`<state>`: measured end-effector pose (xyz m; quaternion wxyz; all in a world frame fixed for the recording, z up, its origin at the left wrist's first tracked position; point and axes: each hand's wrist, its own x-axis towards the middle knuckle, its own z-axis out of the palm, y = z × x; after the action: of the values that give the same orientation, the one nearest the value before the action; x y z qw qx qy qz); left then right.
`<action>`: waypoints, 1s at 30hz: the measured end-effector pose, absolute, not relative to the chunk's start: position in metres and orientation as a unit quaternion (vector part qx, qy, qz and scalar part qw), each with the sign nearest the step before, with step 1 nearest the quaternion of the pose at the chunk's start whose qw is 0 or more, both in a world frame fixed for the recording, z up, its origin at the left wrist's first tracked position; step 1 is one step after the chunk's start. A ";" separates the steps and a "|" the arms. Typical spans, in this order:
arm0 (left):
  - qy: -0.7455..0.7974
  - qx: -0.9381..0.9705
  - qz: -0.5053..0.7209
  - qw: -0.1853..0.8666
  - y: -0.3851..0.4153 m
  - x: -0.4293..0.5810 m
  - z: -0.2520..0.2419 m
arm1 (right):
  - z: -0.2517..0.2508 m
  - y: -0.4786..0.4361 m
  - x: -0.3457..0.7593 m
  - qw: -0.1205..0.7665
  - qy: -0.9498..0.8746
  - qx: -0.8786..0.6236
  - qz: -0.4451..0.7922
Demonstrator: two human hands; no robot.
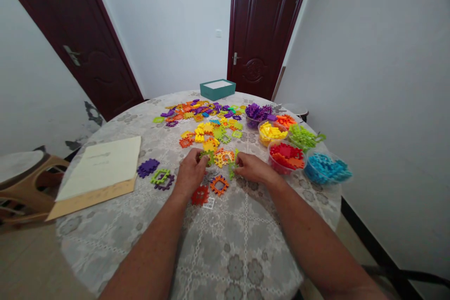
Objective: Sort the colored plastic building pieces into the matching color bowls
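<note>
My left hand (191, 168) is closed on a green frame piece (208, 156) over the middle of the table. To its right, my right hand (248, 166) pinches a light green piece (232, 170), seen edge-on. Between the hands lie orange and yellow pieces (224, 157). Nearer me are an orange frame piece (219, 185), a red square piece (199, 195) and a small white grid piece (209, 203). Left of my left hand rest a purple piece (148, 167) and a green frame piece (160, 176) overlapping a dark purple one (164, 183).
Bowls of purple (258, 113), yellow (272, 132), green (303, 137), red (286, 155) and blue pieces (326, 168) stand at the right. Mixed pieces (197, 111) spread before a teal box (217, 90). An open book or folder (101, 166) lies at the left.
</note>
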<state>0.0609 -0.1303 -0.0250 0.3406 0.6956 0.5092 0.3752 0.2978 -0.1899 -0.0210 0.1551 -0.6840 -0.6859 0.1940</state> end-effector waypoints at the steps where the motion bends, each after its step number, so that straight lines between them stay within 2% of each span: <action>1: 0.503 0.680 0.386 0.367 -0.129 0.062 -0.028 | -0.021 -0.189 0.297 0.190 -0.689 -0.668 0.207; 6: 0.487 0.593 0.422 0.483 -0.127 0.068 -0.037 | -0.020 -0.187 0.282 0.381 -0.646 -0.551 0.367; 10: 0.426 0.587 0.398 0.561 -0.141 0.076 -0.032 | -0.025 -0.185 0.266 0.444 -0.591 -0.535 0.409; 16: 0.427 0.655 0.370 0.502 -0.154 0.084 -0.033 | -0.041 -0.180 0.262 0.447 -0.568 -0.564 0.399; 21: 0.425 0.606 0.388 0.549 -0.147 0.081 -0.036 | -0.049 -0.180 0.261 0.450 -0.586 -0.583 0.338; 25: 0.426 0.508 0.520 0.539 -0.127 0.059 -0.019 | -0.045 -0.186 0.252 0.411 -0.691 -0.561 0.195; 30: 0.398 0.321 0.686 0.518 -0.095 0.005 0.000 | -0.032 -0.194 0.226 0.318 -0.789 -0.504 0.148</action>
<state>0.0047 -0.0955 -0.0002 0.5175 0.3210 0.3975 0.6864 0.2255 -0.1938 -0.0321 0.3179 -0.5043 -0.7891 0.1483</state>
